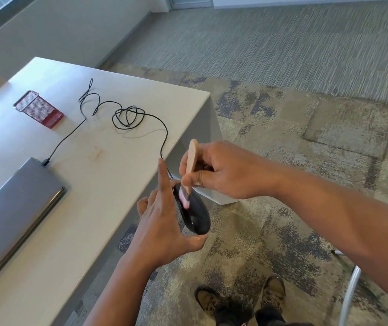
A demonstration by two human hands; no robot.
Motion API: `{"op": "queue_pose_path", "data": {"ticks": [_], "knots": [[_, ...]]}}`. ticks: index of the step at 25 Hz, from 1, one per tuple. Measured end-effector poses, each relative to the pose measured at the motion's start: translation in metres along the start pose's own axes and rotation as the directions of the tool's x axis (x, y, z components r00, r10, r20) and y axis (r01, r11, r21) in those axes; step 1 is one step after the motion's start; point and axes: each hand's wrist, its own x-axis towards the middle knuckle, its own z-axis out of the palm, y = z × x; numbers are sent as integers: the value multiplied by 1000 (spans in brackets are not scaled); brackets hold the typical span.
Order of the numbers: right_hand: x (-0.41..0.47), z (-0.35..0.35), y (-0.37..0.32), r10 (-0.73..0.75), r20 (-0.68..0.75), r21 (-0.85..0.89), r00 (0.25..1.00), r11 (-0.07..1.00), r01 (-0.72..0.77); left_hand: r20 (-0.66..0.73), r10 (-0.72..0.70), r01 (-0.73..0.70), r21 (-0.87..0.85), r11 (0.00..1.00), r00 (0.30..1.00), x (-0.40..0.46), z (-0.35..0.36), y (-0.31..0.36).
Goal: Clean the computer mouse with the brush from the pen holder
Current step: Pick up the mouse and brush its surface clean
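Head view, step in hand: brushing is under way, by my reading; the pink bristles of the brush (189, 170) rest on the top shell of the black computer mouse (194, 214).
Left hand (164, 222): it holds the mouse up off the table (108, 165), just past the near corner, thumb under the rear end and fingers behind the far side; the forefinger sticks up straight and free.
Right hand (221, 170): fingers are closed around the wooden handle, pinching it low down, with the handle's tip pointing upward.
Pen holder (39, 109): the red mesh one lies tipped on its side, well apart from the hands, beyond the closed laptop (12, 208).
Cable (127, 117): it runs in loose loops from the mouse to a plug at the laptop's corner.
Next move: probably short strokes along the seams and wheel, turning the mouse so the underside gets done; slack in the cable looks ample.
Hard to make out: the bristles blur, the buttons and wheel sit behind the left fingers, the underside faces away, and any dust is too fine to see.
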Motion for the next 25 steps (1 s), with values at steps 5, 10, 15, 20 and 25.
{"op": "queue_pose_path", "data": {"ticks": [5, 10, 15, 20, 25], "knots": [[1, 9, 8, 4, -88, -12, 996, 1000, -5, 8, 9, -9, -39, 999, 1000, -1, -2, 0], [-6, 2, 19, 79, -45, -29, 996, 996, -80, -12, -8, 7, -56, 998, 1000, -3, -3, -1], [-4, 7, 14, -1, -171, 58, 985, 998, 11, 9, 1, -1, -44, 999, 1000, -1, -4, 1], [4, 16, 7, -83, -67, -68, 994, 995, 78, 53, -22, 24, -43, 999, 998, -1, -4, 1], [1, 12, 5, 25, 136, -11, 990, 1000, -24, 59, 9, -8, -15, 1000, 998, -1, -6, 2]]}}
